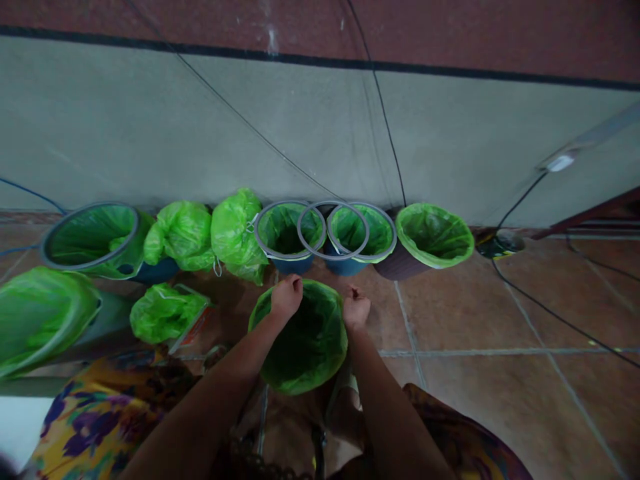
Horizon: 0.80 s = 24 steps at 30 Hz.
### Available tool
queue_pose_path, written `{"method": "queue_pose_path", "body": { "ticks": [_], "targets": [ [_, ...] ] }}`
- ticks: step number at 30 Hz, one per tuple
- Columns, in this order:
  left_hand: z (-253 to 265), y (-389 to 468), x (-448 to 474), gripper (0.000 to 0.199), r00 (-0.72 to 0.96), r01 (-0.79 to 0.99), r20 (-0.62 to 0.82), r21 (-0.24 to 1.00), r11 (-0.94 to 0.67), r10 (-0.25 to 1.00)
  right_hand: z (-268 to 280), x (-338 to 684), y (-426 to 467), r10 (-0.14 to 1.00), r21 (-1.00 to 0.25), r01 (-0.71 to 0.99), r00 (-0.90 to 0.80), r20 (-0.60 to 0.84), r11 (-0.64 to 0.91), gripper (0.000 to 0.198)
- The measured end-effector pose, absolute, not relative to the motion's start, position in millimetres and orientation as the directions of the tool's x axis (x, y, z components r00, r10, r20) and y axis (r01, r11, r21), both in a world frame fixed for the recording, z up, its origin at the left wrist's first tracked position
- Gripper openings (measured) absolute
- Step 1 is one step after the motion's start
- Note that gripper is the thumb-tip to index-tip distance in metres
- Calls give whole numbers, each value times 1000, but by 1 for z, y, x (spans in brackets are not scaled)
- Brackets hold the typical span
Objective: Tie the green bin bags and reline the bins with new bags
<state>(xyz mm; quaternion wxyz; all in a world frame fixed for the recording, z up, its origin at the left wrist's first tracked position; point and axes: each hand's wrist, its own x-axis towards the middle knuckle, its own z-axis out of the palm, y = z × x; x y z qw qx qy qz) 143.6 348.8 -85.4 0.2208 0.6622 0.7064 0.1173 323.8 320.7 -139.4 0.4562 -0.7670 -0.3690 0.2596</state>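
In front of me on the floor stands a trash bin lined with a green garbage bag (pixel 305 383), its mouth facing up. My left hand (pixel 287 298) is closed on the bag's edge at the far left of the rim. At the right side of the rim my right hand (pixel 357 308) is also closed, on the bag's edge; its fingertips are partly hidden. The bin's own wall is mostly covered by the bag. Just beyond, a loose grey ring (pixel 367 241) lies across the tops of two blue bins (pixel 293 266), which have green liners and grey rims.
A brown bin (pixel 403 263) with a green liner stands by the wall. Leftward are knotted green bags (pixel 240 233), a large grey-rimmed bin (pixel 137 227), a tipped lined bin (pixel 103 320) and a small green bag (pixel 165 313). Black cables (pixel 550 310) cross the tiled floor at right.
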Motion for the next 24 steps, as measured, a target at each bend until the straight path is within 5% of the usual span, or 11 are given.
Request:
{"method": "queue_pose_path", "body": {
  "ticks": [3,9,14,18,21,24],
  "targets": [
    [-81,360,145,29,75,908,-49,415,-48,996,-134,324,335,886,-883,360,448,-120,-302,21],
    [-93,374,137,31,311,914,-191,331,-237,931,-145,318,332,927,-887,333,303,-220,-320,22],
    [-104,376,120,30,419,874,-206,356,-331,885,-142,312,317,969,-766,626,245,10,-150,21],
    [-103,380,112,28,438,879,-237,314,-358,867,-132,311,307,979,-712,701,132,155,18,23],
    [-97,382,110,31,450,887,-273,247,-390,850,-125,317,303,967,-768,639,169,190,40,21],
    [-88,381,111,51,431,895,-238,236,-379,870,-122,329,304,898,-868,487,421,130,-102,32]
  ]
}}
